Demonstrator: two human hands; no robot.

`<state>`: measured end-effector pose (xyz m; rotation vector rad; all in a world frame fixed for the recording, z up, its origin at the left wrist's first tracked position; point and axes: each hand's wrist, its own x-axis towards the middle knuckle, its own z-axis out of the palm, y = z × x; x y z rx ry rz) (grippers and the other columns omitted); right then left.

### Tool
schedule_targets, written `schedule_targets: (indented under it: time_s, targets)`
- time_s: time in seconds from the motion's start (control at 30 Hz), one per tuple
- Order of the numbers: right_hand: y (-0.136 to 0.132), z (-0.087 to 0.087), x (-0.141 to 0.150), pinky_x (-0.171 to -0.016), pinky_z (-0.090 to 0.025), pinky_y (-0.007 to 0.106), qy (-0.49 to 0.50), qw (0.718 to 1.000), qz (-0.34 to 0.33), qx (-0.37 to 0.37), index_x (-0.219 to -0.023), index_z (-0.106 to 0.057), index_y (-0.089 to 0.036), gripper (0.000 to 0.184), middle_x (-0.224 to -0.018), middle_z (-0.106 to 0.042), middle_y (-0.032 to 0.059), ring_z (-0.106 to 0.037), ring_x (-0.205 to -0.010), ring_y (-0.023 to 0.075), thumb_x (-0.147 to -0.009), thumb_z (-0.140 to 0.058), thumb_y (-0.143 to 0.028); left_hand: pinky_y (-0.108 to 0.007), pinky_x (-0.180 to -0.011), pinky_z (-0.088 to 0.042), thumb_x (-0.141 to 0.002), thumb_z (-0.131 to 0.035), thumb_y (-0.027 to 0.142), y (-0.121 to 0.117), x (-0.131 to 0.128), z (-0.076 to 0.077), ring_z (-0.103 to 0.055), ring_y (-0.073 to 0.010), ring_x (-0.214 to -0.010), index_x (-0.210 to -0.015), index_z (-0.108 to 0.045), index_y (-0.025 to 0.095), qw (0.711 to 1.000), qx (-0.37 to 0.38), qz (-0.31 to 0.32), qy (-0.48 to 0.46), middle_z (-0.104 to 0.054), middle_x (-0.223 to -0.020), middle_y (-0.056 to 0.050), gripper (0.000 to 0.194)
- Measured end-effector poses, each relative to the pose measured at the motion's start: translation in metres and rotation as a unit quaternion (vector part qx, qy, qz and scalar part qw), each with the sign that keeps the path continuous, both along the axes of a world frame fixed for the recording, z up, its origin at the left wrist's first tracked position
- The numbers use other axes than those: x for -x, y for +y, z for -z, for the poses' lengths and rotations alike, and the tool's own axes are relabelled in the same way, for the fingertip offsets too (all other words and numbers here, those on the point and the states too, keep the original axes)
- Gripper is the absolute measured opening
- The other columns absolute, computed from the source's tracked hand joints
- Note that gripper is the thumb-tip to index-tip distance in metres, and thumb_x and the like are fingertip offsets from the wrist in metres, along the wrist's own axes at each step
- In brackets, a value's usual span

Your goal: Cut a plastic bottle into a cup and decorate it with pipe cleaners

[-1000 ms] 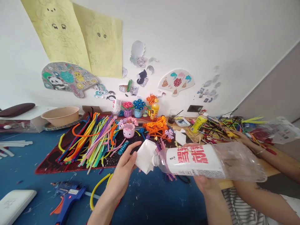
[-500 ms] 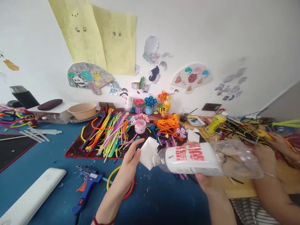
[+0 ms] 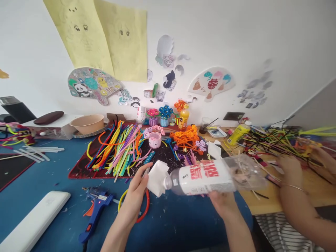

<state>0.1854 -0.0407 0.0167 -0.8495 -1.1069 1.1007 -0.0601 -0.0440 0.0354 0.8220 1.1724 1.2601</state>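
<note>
My left hand (image 3: 138, 187) is closed on a folded white tissue (image 3: 158, 176), pinched between thumb and fingers. A large clear plastic bottle (image 3: 207, 176) with a white label and red characters lies nearly level in my right hand (image 3: 223, 203), which grips it from below. The bottle's neck points left, and its mouth (image 3: 167, 182) meets or nearly meets the tissue's right edge; whether they touch I cannot tell. My right fingers are mostly hidden behind the bottle. Beyond my hands stands a small pink pot (image 3: 154, 140) ringed with pink and purple curls.
A blue glue gun (image 3: 96, 213) and a white oblong case (image 3: 36, 220) lie on the blue table at left. Colourful pipe cleaners (image 3: 123, 147) cover the dark mat. A co-worker's hands (image 3: 291, 171) work at right, near a yellow bottle (image 3: 238, 133).
The view has shifted slightly, and the bottle and tissue appear further left and a bit lower. A blue strip has come into sight behind the tissue. The co-worker's hands have moved.
</note>
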Motion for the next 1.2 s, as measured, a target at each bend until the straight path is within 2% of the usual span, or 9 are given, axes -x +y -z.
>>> schedule_targets:
  time_s: [0.17,0.27,0.37,0.47,0.57,0.7,0.77,0.9,1.2]
  targets:
    - [-0.003,0.007,-0.011,-0.094,-0.056,0.053,-0.001,1.000,0.004,0.019,-0.136,-0.050,-0.036,0.072,-0.125,-0.069,0.0074,-0.063,-0.119,0.0334,-0.071,-0.079,-0.054,-0.030,-0.073,-0.047,-0.083,-0.064,0.056,0.002,-0.006,0.009,-0.062,-0.0209,-0.080,-0.128,-0.057,0.024,1.000,0.000,0.017,0.014,-0.067,-0.083,-0.002,0.056]
    - [0.007,0.001,-0.030,-0.101,-0.051,0.056,0.044,0.997,0.058,-0.037,-0.140,-0.045,-0.036,0.073,-0.142,-0.057,0.0064,-0.055,-0.128,0.0331,-0.077,-0.070,-0.063,-0.031,-0.074,-0.047,-0.085,-0.058,0.057,0.005,0.003,0.017,-0.064,-0.0226,-0.081,-0.131,-0.053,0.022,0.998,-0.015,0.000,0.064,-0.067,-0.084,-0.003,0.058]
    - [0.016,-0.007,-0.041,-0.109,-0.045,0.048,0.101,0.983,0.132,-0.075,-0.140,-0.048,-0.038,0.065,-0.148,-0.051,0.0000,-0.044,-0.139,0.0260,-0.082,-0.063,-0.064,-0.031,-0.068,-0.046,-0.090,-0.047,0.057,0.010,0.004,0.027,-0.064,-0.0222,-0.075,-0.131,-0.052,0.020,0.986,-0.043,0.008,0.164,-0.068,-0.082,-0.003,0.055]
    - [0.016,-0.012,-0.040,-0.115,-0.040,0.040,0.198,0.961,0.186,-0.053,-0.130,-0.058,-0.039,0.046,-0.145,-0.054,-0.0076,-0.039,-0.142,0.0172,-0.088,-0.062,-0.056,-0.029,-0.063,-0.045,-0.091,-0.046,0.050,0.014,-0.009,0.036,-0.063,-0.0201,-0.069,-0.125,-0.057,0.020,0.972,-0.058,0.043,0.225,-0.071,-0.084,-0.004,0.047]
    - [0.013,-0.013,-0.031,-0.118,-0.034,0.043,0.272,0.938,0.215,-0.020,-0.122,-0.065,-0.036,0.041,-0.140,-0.059,-0.0071,-0.041,-0.140,0.0175,-0.086,-0.065,-0.055,-0.028,-0.060,-0.045,-0.091,-0.044,0.044,0.018,-0.032,0.042,-0.064,-0.0185,-0.064,-0.120,-0.061,0.019,0.958,-0.070,0.087,0.266,-0.074,-0.081,-0.004,0.041]
    - [0.011,-0.013,-0.023,-0.120,-0.028,0.049,0.315,0.924,0.212,0.034,-0.119,-0.067,-0.035,0.042,-0.136,-0.063,-0.0051,-0.045,-0.138,0.0214,-0.083,-0.066,-0.058,-0.039,-0.082,-0.051,-0.090,-0.041,0.033,0.023,-0.049,0.043,-0.069,-0.0274,-0.099,-0.125,-0.055,0.018,0.938,-0.087,0.091,0.321,-0.074,-0.113,-0.014,0.040]
    - [0.012,-0.012,-0.022,-0.119,-0.029,0.048,0.321,0.923,0.207,0.050,-0.118,-0.068,-0.034,0.041,-0.134,-0.064,-0.0047,-0.048,-0.136,0.0209,-0.084,-0.065,-0.058,-0.048,-0.096,-0.045,-0.089,-0.040,0.031,0.025,-0.047,0.041,-0.061,-0.0323,-0.118,-0.127,-0.052,0.015,0.929,-0.093,0.067,0.353,-0.064,-0.131,-0.019,0.043]
    - [0.019,-0.014,-0.021,-0.115,-0.037,0.043,0.336,0.918,0.186,0.095,-0.120,-0.067,-0.034,0.042,-0.128,-0.069,-0.0028,-0.054,-0.131,0.0197,-0.086,-0.063,-0.058,-0.051,-0.100,-0.043,-0.089,-0.037,0.035,0.026,-0.028,0.031,-0.060,-0.0330,-0.121,-0.123,-0.054,0.016,0.918,-0.101,0.046,0.381,-0.064,-0.132,-0.018,0.042]
    - [0.053,-0.042,0.007,-0.092,-0.057,0.036,0.364,0.911,-0.018,0.195,-0.123,-0.067,-0.022,0.049,-0.120,-0.073,0.0069,-0.067,-0.113,0.0245,-0.090,-0.058,-0.057,-0.032,-0.090,-0.052,-0.094,-0.047,0.044,0.016,-0.021,-0.027,-0.069,-0.0205,-0.104,-0.111,-0.063,0.023,0.928,-0.197,0.063,0.311,-0.071,-0.116,-0.008,0.031]
